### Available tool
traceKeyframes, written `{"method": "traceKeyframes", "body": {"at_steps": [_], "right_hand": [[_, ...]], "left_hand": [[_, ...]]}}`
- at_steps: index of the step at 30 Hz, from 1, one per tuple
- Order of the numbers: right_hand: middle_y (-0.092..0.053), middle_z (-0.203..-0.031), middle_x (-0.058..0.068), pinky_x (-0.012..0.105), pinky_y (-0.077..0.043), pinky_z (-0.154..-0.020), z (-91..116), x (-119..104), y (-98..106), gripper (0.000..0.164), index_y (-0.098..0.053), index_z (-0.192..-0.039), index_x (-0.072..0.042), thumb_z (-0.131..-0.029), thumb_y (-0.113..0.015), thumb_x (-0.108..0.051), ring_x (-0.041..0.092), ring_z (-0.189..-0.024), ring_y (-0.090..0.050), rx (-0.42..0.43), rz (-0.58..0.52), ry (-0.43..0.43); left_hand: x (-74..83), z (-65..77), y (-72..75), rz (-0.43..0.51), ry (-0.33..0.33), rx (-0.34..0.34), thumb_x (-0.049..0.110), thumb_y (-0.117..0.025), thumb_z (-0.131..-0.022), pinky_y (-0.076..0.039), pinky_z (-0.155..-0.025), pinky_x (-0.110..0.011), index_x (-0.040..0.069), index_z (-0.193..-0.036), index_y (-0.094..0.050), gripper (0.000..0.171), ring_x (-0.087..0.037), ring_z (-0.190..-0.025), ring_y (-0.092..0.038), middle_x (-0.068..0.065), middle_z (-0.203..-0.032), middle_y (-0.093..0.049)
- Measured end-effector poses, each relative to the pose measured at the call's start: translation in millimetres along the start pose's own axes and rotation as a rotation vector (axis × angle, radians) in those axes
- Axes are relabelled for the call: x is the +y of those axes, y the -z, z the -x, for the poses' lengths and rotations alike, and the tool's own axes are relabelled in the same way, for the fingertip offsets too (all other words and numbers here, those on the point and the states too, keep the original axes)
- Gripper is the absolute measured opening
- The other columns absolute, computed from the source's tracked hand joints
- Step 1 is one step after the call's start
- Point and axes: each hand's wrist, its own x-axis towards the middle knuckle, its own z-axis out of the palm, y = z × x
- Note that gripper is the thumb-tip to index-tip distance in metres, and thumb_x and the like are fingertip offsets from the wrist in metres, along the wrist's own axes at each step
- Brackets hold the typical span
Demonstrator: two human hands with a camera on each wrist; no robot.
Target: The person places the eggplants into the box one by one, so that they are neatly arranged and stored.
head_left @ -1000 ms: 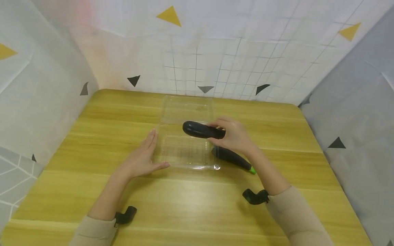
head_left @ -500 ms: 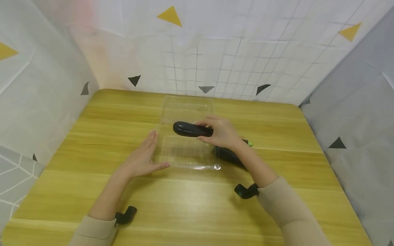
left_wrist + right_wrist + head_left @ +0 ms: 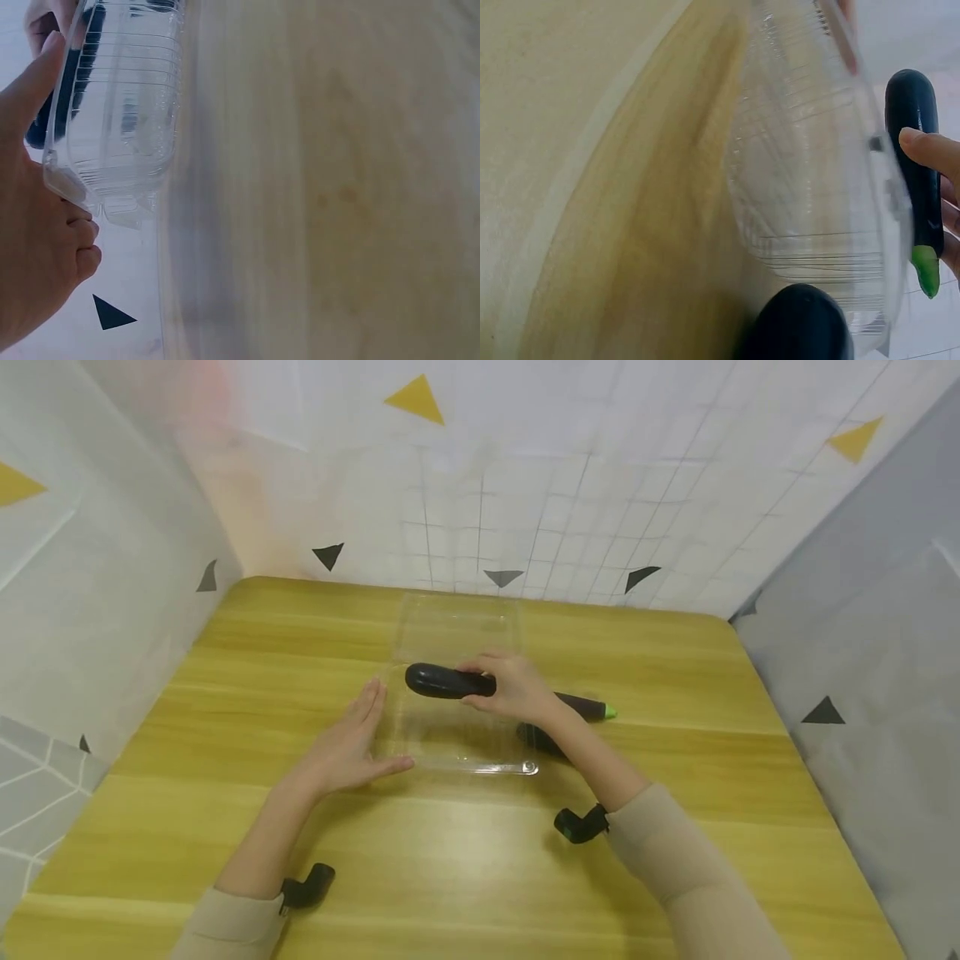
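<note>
A wood-grain table lay under everything. On it stood a clear plastic box with ribbed walls, its lid folded back flat, away from the person. The left hand rested against the box's left side, thumb spread apart from the fingers. The right hand was clamped on an eggplant, holding it sideways above the box. This eggplant was nearly black, smooth and glossy, its blunt, rounded end pointing left. Two more dark eggplants lay beside the box's right side, partly hidden by the forearm. The held one's stem was bright green and tapered.
</note>
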Motion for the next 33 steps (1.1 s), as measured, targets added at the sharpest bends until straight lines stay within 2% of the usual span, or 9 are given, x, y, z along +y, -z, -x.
{"method": "traceKeyframes", "body": {"at_steps": [8, 18, 24, 33], "right_hand": [[-0.067, -0.100, 0.005, 0.032, -0.053, -0.081, -1.1, 7.0, -12.5, 0.042, -0.070, -0.112, -0.007, -0.074, -0.085, -0.015, 0.018, -0.092, -0.064, -0.071, -0.015, -0.073], [-0.068, -0.104, 0.001, 0.033, -0.052, -0.080, -5.7, 10.8, -25.3, 0.042, -0.071, -0.113, -0.014, -0.076, -0.084, -0.028, 0.016, -0.095, -0.063, -0.166, 0.112, -0.142], [-0.066, -0.112, 0.003, 0.035, -0.051, -0.088, -6.1, 12.5, -31.4, 0.043, -0.068, -0.116, -0.012, -0.078, -0.082, -0.027, 0.019, -0.104, -0.062, -0.210, 0.098, -0.186], [-0.065, -0.119, 0.002, 0.037, -0.052, -0.089, -3.8, 10.5, -37.0, 0.050, -0.066, -0.121, -0.013, -0.077, -0.083, -0.029, 0.022, -0.109, -0.062, -0.248, 0.140, -0.216]], "left_hand": [[-0.7, -0.7, 1.9, -0.008, -0.004, -0.004, 0.074, -0.054, -0.080, -0.017, -0.114, -0.051, 0.005, -0.153, 0.006, 0.117, -0.033, -0.145, -0.001, -0.011, -0.159, 0.014], [-1.6, -1.2, 1.2, -0.022, -0.007, -0.004, 0.078, -0.052, -0.078, -0.015, -0.116, -0.048, 0.005, -0.153, 0.007, 0.119, -0.030, -0.146, 0.000, -0.010, -0.159, 0.013], [0.1, -1.1, 2.9, -0.025, -0.018, -0.004, 0.080, -0.050, -0.078, -0.014, -0.116, -0.048, 0.004, -0.153, 0.005, 0.120, -0.030, -0.146, 0.001, -0.012, -0.159, 0.012], [1.6, -0.2, 3.7, -0.028, -0.012, -0.013, 0.077, -0.053, -0.079, -0.013, -0.116, -0.047, 0.003, -0.153, 0.006, 0.120, -0.030, -0.146, 0.002, -0.012, -0.159, 0.013]]}}
